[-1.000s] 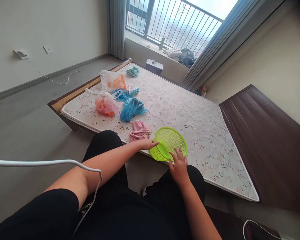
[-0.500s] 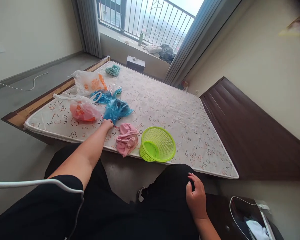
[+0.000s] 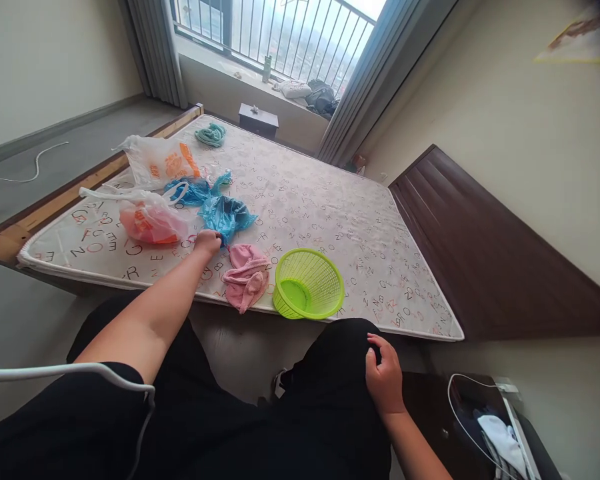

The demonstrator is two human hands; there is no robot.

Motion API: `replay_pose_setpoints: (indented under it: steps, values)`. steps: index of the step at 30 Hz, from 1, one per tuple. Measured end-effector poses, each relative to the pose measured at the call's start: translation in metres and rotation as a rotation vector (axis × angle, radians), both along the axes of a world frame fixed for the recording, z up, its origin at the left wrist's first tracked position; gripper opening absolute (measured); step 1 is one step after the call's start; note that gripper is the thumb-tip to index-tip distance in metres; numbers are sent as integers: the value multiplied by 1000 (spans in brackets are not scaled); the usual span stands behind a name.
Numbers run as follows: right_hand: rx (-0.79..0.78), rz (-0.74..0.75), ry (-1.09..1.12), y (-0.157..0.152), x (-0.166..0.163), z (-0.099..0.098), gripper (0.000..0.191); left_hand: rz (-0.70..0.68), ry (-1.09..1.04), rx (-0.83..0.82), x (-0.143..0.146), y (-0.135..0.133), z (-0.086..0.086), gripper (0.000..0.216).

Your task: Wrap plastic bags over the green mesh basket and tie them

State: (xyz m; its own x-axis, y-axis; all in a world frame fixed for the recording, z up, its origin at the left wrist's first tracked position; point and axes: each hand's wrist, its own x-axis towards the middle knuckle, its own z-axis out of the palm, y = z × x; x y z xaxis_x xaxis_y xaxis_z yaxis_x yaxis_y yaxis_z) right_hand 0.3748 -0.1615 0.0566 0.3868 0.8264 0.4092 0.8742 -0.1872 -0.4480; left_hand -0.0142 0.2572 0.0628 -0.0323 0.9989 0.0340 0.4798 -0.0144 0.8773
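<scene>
Left hand [image 3: 209,243]: arm extended over the mattress [image 3: 325,213], fingers bent in and clamped on the near edge of a blue bag [image 3: 226,215]. Blue bag lies crumpled on the mattress, toward the person's left, between a pale bag [image 3: 153,223] with reddish contents showing through and a pink cloth [image 3: 247,277]. More blue plastic [image 3: 187,191] sits directly behind it; from here I cannot tell whether that is a separate bag.

Right hand [image 3: 385,377]: rests by the right knee of the black trousers [image 3: 330,387], back of the hand up; thumb and forefinger apart, remaining fingers partly hidden from me.

Pink cloth: bunched, at the near edge of the mattress, just beside a green basket [image 3: 327,290]. Basket stands at that same edge, in front of the person's knees, its bottom visible through the mouth.

Farther back along the bed: a white bag [image 3: 157,163] with orange print; beyond it, a coiled teal cloth [image 3: 211,135]. A white cable [image 3: 55,373] crosses in front of the left sleeve.
</scene>
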Motion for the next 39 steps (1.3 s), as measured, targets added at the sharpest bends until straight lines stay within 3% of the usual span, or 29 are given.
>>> replay_pose_setpoints:
  steps: [2,4,6,8,10,12,15,17,20,22,25,29,33,36,39]
  values:
    - [1,13,1,5,-4,2,26,41,-27,54,4,12,15,5]
    - [-6,35,4,10,-7,3,25,54,-116,178,7,15,41,16]
    - [-17,64,18,15,-12,4,23,63,-259,306,7,3,65,19]
    - [-11,108,55,23,-21,7,20,77,-421,343,3,-24,77,22]
    - [19,168,144,35,-41,13,19,82,-548,229,-1,-59,72,34]
    - [34,266,295,51,-75,19,20,19,-644,61,-4,-97,55,50]
    - [-84,535,576,85,-142,23,20,-58,-688,-132,-6,-149,30,69]
    - [-148,628,769,110,-185,18,26,-119,-671,-222,-6,-175,24,78]
    - [-155,522,1015,145,-228,3,57,-257,-604,-332,-6,-199,27,82]
    - [-225,432,1205,161,-238,-7,72,-332,-564,-352,-5,-206,31,77]
    - [-289,408,1404,170,-233,-15,66,-370,-515,-334,-6,-206,29,70]
    - [-141,373,1432,169,-215,-11,46,-251,-387,-223,-16,-196,18,53]
    - [-71,285,1352,167,-209,-7,42,-157,-58,112,-22,-195,16,33]
    - [-87,293,1335,167,-211,-6,42,-246,106,376,-13,-206,22,31]
    - [-76,337,1346,165,-213,-4,39,-406,118,336,2,-215,22,26]
